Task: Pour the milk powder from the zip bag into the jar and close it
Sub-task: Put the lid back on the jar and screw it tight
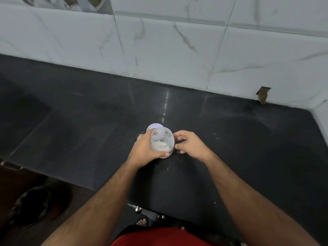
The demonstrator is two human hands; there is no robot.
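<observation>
A clear plastic jar [162,142] stands on the black countertop [230,148] with white milk powder in its bottom and its mouth uncovered. My left hand [144,150] is wrapped around the jar's left side, thumb on its front. A white round lid [154,126] lies flat on the counter just behind the jar. To the right of the jar my right hand [190,144] hovers with fingers apart, fingertips close to the jar's wall, holding nothing. No zip bag shows in the view.
White marble-pattern wall tiles [177,50] rise behind the counter, with a corner at the far right. Specks of spilled powder [167,168] dot the counter near the jar. The counter's front edge runs below my forearms, with the floor and a dark object [33,205] at lower left.
</observation>
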